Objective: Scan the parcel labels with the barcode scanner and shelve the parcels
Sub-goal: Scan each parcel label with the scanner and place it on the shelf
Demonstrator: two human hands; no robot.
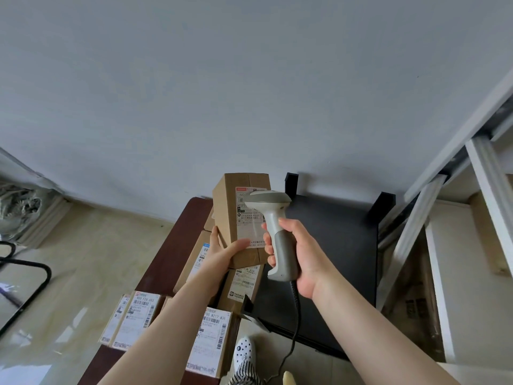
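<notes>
Scanner over held parcel's label

Soft, even daylight fills the scene, dimming across the grey wall. Pale glare patches shine on the glossy floor at 8 o'clock. Wide-angle distortion bends the white shelf frame at 3 o'clock. The parcel label reads slightly soft.

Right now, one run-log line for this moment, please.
phase: scanning | left hand: holds parcel | right hand: aims barcode scanner at label
</notes>
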